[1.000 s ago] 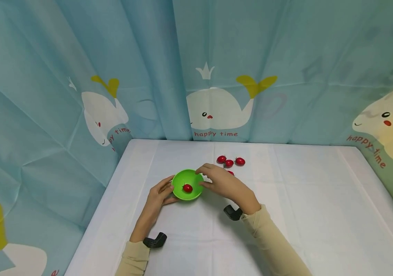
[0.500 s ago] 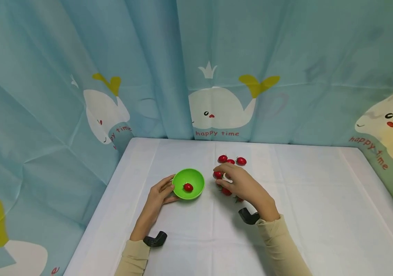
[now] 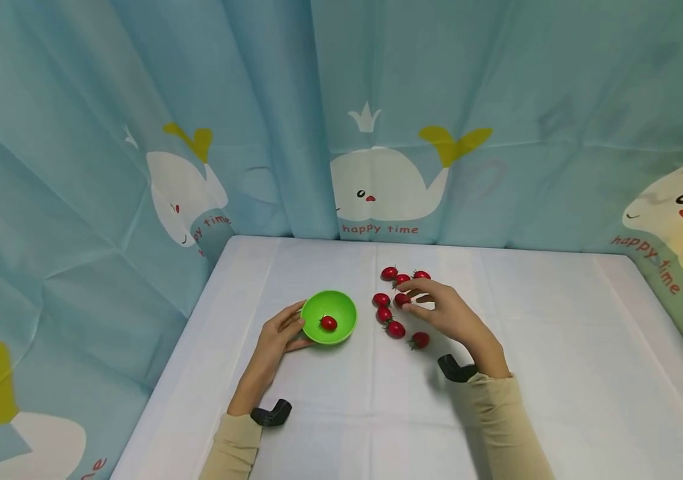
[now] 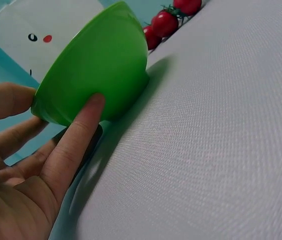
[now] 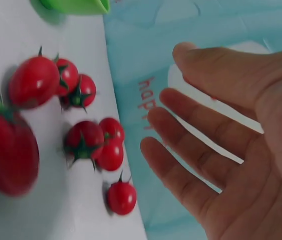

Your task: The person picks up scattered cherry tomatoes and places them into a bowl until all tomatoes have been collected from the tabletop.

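A small green bowl [image 3: 330, 300] stands on the white table with one cherry tomato [image 3: 328, 324] inside. My left hand [image 3: 274, 340] holds it by its left side. In the left wrist view, one digit presses the bowl's outer wall [image 4: 111, 60] while another touches the rim. My right hand [image 3: 446, 310] hovers over a scatter of cherry tomatoes right of the bowl. From the head, one tomato [image 3: 402, 300] appears between its fingertips. The right wrist view shows that hand [image 5: 230, 135] with fingers apart and nothing between them, beside several tomatoes [image 5: 34, 82].
More tomatoes lie at the back [image 3: 389, 273] and nearer the front [image 3: 420, 341] of the scatter. A blue curtain [image 3: 269, 133] printed with whales hangs behind the table [image 3: 557, 347]. Black wrist devices [image 3: 272, 413] sit on both wrists.
My right hand has moved right, away from the bowl's rim, to over the tomatoes, uncovering several of them. My left hand keeps its place on the bowl.
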Motion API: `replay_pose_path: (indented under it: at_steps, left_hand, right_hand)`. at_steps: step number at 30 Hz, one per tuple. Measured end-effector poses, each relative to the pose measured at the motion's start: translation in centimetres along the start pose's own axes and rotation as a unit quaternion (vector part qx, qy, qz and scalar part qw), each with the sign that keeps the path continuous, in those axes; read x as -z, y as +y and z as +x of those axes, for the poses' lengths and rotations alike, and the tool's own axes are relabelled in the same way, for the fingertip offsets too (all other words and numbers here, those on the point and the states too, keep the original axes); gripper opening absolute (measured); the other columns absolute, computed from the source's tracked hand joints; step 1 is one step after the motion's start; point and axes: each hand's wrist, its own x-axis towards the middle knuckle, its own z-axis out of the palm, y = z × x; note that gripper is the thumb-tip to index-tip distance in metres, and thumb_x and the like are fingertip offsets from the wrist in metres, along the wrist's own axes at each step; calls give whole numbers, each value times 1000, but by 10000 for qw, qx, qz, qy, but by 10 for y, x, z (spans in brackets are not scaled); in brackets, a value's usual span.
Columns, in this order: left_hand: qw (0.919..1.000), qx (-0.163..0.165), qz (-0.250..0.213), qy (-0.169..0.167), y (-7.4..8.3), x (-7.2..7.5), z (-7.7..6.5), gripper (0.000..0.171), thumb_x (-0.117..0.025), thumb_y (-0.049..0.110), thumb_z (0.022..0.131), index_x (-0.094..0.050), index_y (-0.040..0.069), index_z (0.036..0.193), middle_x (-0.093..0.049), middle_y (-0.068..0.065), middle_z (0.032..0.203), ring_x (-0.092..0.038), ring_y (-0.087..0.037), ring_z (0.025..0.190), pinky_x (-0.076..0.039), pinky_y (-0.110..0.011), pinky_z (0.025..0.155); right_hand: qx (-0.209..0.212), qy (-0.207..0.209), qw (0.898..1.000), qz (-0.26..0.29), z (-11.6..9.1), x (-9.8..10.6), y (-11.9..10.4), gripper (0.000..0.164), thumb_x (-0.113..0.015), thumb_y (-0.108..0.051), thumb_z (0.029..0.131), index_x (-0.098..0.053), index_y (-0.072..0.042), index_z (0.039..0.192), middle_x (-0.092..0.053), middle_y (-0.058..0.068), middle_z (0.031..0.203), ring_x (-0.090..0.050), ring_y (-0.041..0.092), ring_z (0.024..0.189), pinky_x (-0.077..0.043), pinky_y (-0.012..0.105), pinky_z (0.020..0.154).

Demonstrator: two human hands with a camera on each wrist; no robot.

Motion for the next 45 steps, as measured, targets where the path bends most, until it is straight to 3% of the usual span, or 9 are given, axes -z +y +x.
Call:
replay_pose_path:
  at_steps: [4, 8, 11, 14, 21, 27, 32, 36, 45]
  left_hand:
    - [10000, -20, 54, -27, 1, 0, 0, 48, -57, 14, 108, -49, 13, 155, -53, -20, 154, -60, -33, 136, -66, -33, 94]
    - [10000, 23, 71, -46, 1, 0, 0, 48, -56, 15, 108, -48, 14, 155, -53, -19, 154, -61, -32, 134, -66, -33, 94]
    - [10000, 35, 53, -23, 0, 0, -2, 48, -56, 15, 108, -48, 14, 155, -53, -19, 154, -61, -32, 134, -66, -32, 94]
    - [10000, 20, 23, 1, -1, 0, -2, 47, -56, 15, 108, -49, 14, 155, -53, -19, 154, -61, -31, 134, -66, -32, 94]
    - [10000, -4, 22, 24, -4, 1, -2, 48, -57, 15, 108, -48, 13, 155, -53, -19, 154, -63, -24, 132, -66, -32, 93]
    - [10000, -36, -56, -14, -2, 0, -2, 49, -57, 14, 108, -48, 13, 156, -53, -20, 154, -59, -31, 137, -66, -33, 94]
    - [10000, -15, -41, -8, -1, 1, -3, 49, -57, 15, 108, -48, 13, 156, -53, -19, 155, -57, -33, 138, -66, -33, 94]
    - [10000, -14, -31, 10, -1, 1, -4, 49, -58, 15, 108, -48, 13, 156, -53, -19, 155, -58, -33, 138, -66, -33, 93]
    - [10000, -12, -20, 38, -2, 0, -3, 48, -56, 14, 108, -49, 13, 155, -53, -19, 154, -59, -30, 136, -66, -33, 93]
  right_hand:
    - [-155, 55, 9996, 246, -3, 9, 14, 34, -72, -10, 99, -67, -8, 133, -67, 13, 136, -67, 33, 119, -60, 51, 105]
    - [-269, -87, 9974, 662, -8, 14, 33, 35, -72, -12, 99, -67, -9, 134, -67, 13, 134, -67, 28, 114, -62, 34, 98]
    - [-434, -413, 9925, 1061, -13, 16, 46, 36, -72, -14, 99, -67, -13, 134, -67, 16, 134, -65, 24, 107, -59, 24, 89]
    - [-639, -833, 9846, 1395, -17, 16, 58, 38, -72, -15, 99, -66, -14, 136, -66, 18, 135, -64, 19, 103, -57, 22, 85]
    - [-795, -1636, 9635, 1963, -20, 15, 77, 41, -64, -2, 97, -62, -3, 137, -63, 24, 131, -63, 16, 96, -59, 23, 79]
    - [-691, -1938, 9621, 1791, -18, 12, 81, 36, -66, -3, 96, -63, 1, 132, -65, 21, 124, -59, 12, 91, -55, 19, 79]
    - [-841, -2054, 9646, 1428, -19, 10, 77, 32, -69, -9, 96, -67, -8, 128, -61, 11, 106, -55, 13, 90, -50, 20, 74]
    - [-692, -2135, 9677, 1146, -18, 9, 73, 30, -72, -12, 96, -69, -10, 126, -54, 9, 94, -51, 14, 86, -45, 21, 68]
    - [-581, -2228, 9681, 988, -17, 8, 66, 32, -74, -9, 93, -72, -13, 125, -60, 17, 107, -49, 20, 92, -45, 22, 69]
